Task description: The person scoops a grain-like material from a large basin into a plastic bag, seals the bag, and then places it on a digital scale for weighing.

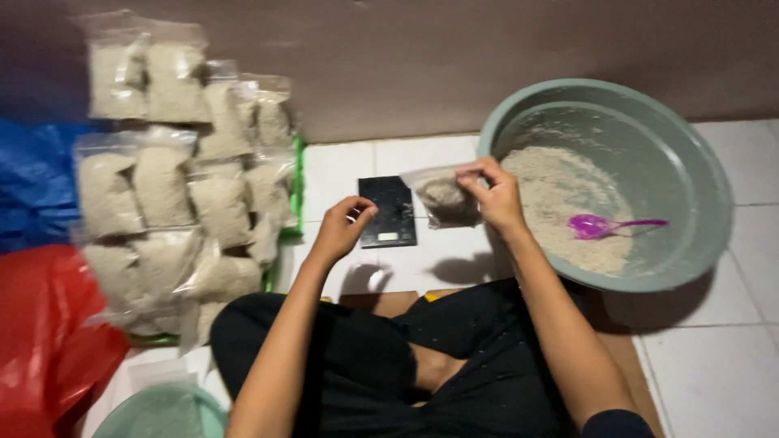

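Observation:
My right hand (492, 193) pinches the top of a small clear plastic bag (445, 197) partly filled with pale grain, holding it just above the white floor between a black flat scale (388, 211) and a big grey-green basin (704, 186). My left hand (341, 227) hovers at the scale's left edge, fingers curled, holding nothing I can see. The basin holds a heap of the same pale grain with a purple plastic spoon (602, 225) lying on it.
Several filled clear bags of grain (174, 186) are stacked at the left against the brown wall. A blue bag (32, 178) and a red bag (45, 332) lie at far left. A pale green lid or bowl (158, 412) sits near my left knee.

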